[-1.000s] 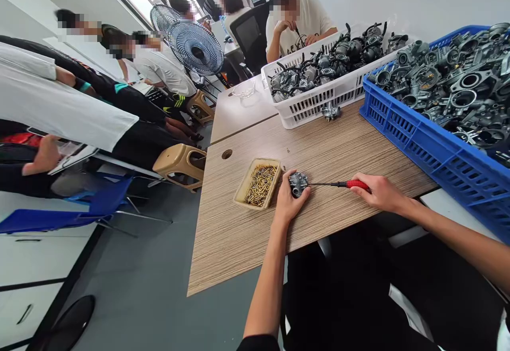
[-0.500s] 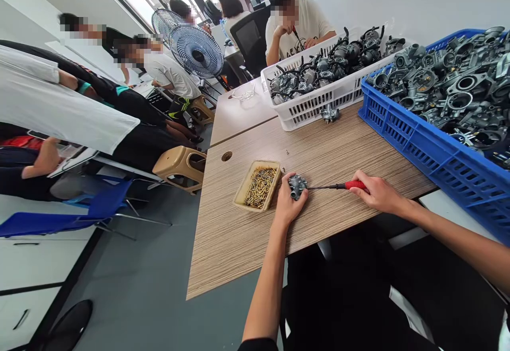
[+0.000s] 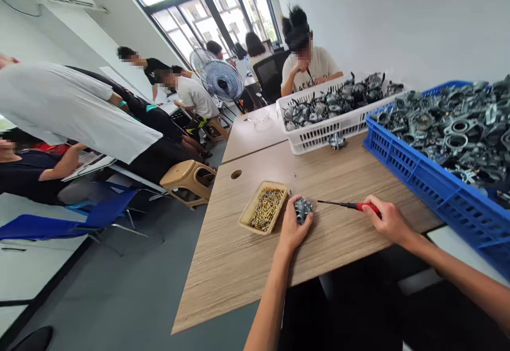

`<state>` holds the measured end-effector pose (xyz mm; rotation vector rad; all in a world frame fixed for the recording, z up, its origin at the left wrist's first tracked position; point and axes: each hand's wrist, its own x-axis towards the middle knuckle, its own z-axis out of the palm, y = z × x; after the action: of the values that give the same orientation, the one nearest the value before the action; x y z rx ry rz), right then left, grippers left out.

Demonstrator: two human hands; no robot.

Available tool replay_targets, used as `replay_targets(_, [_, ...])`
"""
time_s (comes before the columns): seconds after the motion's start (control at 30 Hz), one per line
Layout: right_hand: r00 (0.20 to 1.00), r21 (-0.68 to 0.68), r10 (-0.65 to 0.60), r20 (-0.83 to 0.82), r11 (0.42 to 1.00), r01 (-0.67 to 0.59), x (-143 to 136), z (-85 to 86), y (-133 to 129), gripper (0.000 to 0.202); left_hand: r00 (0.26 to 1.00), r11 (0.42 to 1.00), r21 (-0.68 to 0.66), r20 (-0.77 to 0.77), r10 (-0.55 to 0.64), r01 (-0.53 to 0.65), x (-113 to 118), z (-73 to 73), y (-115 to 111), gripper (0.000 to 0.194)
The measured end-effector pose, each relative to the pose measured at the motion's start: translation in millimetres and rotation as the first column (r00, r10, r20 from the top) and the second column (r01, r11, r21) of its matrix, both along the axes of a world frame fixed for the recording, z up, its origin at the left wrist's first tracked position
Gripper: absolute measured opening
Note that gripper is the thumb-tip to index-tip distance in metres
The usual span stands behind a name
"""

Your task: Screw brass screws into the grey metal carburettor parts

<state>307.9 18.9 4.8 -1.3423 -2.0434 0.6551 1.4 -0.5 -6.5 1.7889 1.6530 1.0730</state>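
My left hand (image 3: 294, 224) is closed around a small grey metal carburetor (image 3: 303, 210), keeping it low over the wooden table (image 3: 223, 266). In my right hand (image 3: 388, 219) is a screwdriver (image 3: 346, 205) with a red handle and a dark shaft. Its tip points left toward the carburetor, with a small gap between them. Just left of my left hand sits a cream plastic tub (image 3: 244, 222) filled with small brass-coloured parts (image 3: 266, 208).
Behind stands a white crate (image 3: 314, 143) of carburetors; a blue crate (image 3: 422, 168) of metal bodies is at the right. A loose carburetor (image 3: 337, 141) lies before the white crate. A person (image 3: 308, 64) works across the table. A tan stool (image 3: 187, 178) stands left.
The screwdriver tip has come away from the carburetor, where it was touching before. My view has tilted up, so the scene sits lower in the picture.
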Motion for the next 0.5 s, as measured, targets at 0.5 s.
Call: replay_targets(0.5, [0.985, 0.317, -0.060, 0.162, 0.949, 0.005, -55, -0.1, 29, 0.045, 0.986, 0.993, 0.102, 0.164, 0.043, -0.060, -7, -2.1, -2, 0.063])
